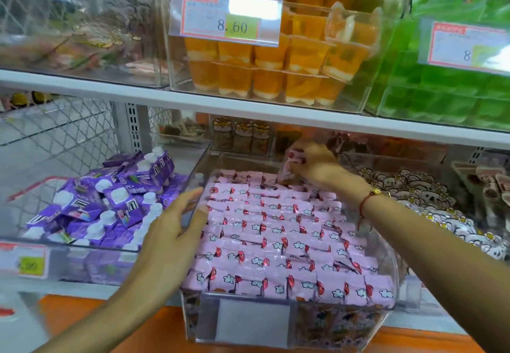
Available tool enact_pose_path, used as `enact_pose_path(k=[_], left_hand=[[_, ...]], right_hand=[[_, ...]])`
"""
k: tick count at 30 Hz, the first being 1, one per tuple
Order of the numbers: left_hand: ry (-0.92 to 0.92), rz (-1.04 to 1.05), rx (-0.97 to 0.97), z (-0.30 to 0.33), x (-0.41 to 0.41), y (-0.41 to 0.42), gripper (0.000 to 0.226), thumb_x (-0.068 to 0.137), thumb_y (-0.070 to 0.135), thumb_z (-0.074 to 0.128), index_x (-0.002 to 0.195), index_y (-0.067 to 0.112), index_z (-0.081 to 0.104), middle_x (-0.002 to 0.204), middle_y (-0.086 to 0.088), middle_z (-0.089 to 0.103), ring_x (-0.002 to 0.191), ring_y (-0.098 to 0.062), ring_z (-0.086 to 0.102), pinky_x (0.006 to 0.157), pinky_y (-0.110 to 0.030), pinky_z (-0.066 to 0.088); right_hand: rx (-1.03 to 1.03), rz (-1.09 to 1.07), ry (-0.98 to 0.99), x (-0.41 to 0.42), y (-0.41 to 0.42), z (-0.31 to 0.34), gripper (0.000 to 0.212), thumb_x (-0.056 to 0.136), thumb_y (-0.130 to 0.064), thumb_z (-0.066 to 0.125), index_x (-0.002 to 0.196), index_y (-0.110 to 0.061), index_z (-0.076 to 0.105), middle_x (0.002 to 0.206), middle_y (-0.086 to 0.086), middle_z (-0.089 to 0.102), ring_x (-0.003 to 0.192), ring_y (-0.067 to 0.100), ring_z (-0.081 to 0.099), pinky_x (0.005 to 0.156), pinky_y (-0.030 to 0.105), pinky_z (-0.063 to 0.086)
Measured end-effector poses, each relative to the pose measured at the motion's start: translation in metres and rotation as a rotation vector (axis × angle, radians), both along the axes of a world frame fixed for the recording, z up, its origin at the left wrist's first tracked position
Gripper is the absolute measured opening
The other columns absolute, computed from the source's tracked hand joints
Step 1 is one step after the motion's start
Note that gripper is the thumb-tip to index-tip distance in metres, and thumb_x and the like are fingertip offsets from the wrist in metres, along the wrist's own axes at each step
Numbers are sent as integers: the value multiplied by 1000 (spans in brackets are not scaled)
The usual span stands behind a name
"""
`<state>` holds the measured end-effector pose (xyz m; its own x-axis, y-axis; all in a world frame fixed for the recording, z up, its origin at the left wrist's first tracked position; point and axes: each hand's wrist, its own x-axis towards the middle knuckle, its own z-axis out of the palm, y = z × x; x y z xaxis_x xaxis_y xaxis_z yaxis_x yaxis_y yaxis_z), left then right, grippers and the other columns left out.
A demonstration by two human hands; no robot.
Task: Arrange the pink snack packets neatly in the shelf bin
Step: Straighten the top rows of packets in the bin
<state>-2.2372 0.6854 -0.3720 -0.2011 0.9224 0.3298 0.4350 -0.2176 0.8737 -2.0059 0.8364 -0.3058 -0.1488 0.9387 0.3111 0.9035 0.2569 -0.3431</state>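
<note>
the clear shelf bin point(386, 256) sits on the lower shelf, its front wall nearest the camera with a blank label holder on it. it is filled with pink snack packets point(276, 242), laid flat in overlapping rows that run left to right across the bin; each packet's long axis lies roughly across the bin, with a red mark toward its left end and a white cloud print to the right. the rows step back toward the bin's far wall.

at the bin's left wall the left hand point(168, 231) reaches in from the near left, palm down, fingers straight and together, fingertips resting on the wall's top edge with the thumb over the packets. it holds nothing.

at the bin's far right corner the right hand point(314, 166) is raised above the rows, fingers curled around a small bunch of pink packets point(289, 165); a red cord bracelet point(367, 201) circles its wrist. motion blur hides the exact packet count.

left of the bin a clear tray holds purple pouches point(110, 201) in a loose heap. right of the bin lie white flower-print packets point(430, 203). above the bin, on the upper shelf, a clear box holds orange jelly cups point(276, 77) behind a price tag point(226, 17) reading 8.60.
</note>
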Motion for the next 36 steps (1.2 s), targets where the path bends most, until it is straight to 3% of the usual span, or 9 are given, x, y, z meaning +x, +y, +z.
enact_pose_path(k=[3,8,12,15,18,23,26,31,36], left_hand=[[-2,-20,-9,3,-1,-1,33,95,23,52,126,33,52,112,22,57,109,-8,53,94,-32,41],[-10,-54,-6,6,-1,-4,30,95,24,51,121,39,50,105,34,51,103,1,53,89,-29,39],[-35,-68,1,6,0,-5,32,95,18,51,118,40,51,105,33,53,101,3,55,81,-21,42],[-21,-62,14,6,1,-6,33,94,19,52,123,36,50,112,22,57,94,16,49,76,-12,39],[4,-80,0,8,0,-7,38,93,19,53,129,31,48,124,14,54,92,18,51,79,-13,39],[349,-113,273,36,8,1,34,91,14,54,119,34,56,131,18,48,120,-5,42,101,-30,32],[525,-343,98,56,43,42,36,96,10,46,124,31,56,136,12,48,115,-5,48,96,-25,39],[724,-683,-128,44,123,108,45,101,17,37,146,19,32,142,-11,44,115,-22,50,101,-38,42],[907,-643,-207,18,152,145,46,103,37,24,145,20,34,152,-7,35,133,-25,38,111,-36,28]], right_hand=[[-72,46,111,-14,7,-9,16,88,-7,60,104,-5,63,91,15,57,81,19,54,64,5,40],[-49,-73,-13,-17,10,-44,23,89,-27,63,109,-16,61,105,6,63,87,21,57,73,28,48],[-330,75,-160,-10,-1,-38,35,102,-34,33,71,-30,50,76,5,55,66,19,49,56,27,37],[-358,138,-222,-12,-10,-18,24,101,-22,35,102,-17,58,98,11,61,83,27,58,69,32,49],[-75,113,64,2,-32,10,37,95,-10,42,132,-15,47,125,9,55,82,20,62,67,25,50],[314,-58,-26,57,-98,8,26,91,-13,49,114,-13,62,108,7,63,100,22,56,84,30,44],[174,-114,-61,71,-117,-16,34,90,-9,50,122,-10,60,116,12,62,108,27,55,88,30,41],[185,-126,60,76,-126,-29,31,90,-10,46,112,-15,68,98,12,72,79,26,64,63,28,41],[216,-106,108,80,-122,-35,35,92,-23,43,121,-20,63,92,13,71,78,27,61,66,32,46]])
